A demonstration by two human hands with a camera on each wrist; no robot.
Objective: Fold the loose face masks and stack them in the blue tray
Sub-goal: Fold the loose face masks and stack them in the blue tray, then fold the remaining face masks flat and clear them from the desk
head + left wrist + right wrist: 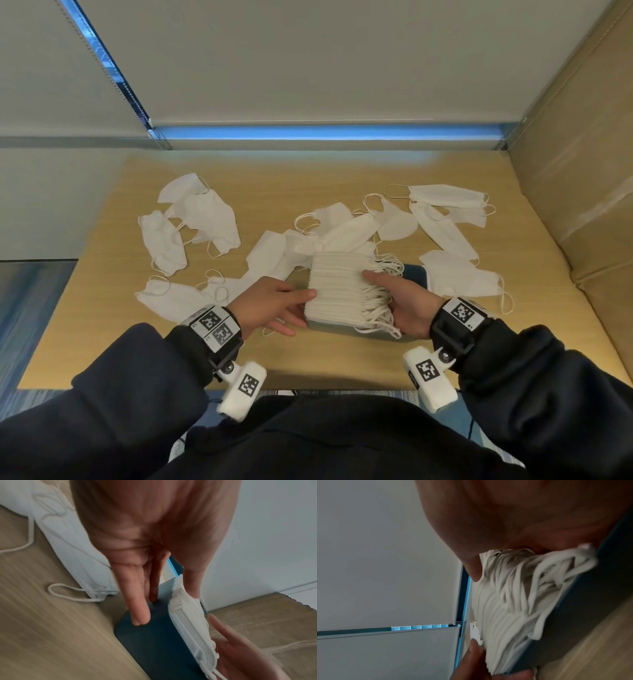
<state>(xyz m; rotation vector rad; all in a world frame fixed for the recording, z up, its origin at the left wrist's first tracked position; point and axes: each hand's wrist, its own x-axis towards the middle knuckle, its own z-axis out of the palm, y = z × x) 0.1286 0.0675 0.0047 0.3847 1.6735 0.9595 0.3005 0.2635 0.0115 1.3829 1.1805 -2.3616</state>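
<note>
Both hands flank a stack of folded masks (342, 291) in the blue tray (154, 639); L hand (270, 305): thumb lies on the stack's top, straight fingers (139, 601) press the tray's outer wall, none curled; R hand (400, 301): thumb on top, palm against the ear-loop side, finger curl hidden, so grip can't be told; stack is white, layered edges even, ear loops (530, 581) bunched toward the R hand; loose masks (202, 212) lie on the table (325, 363) beyond both hands.
</note>
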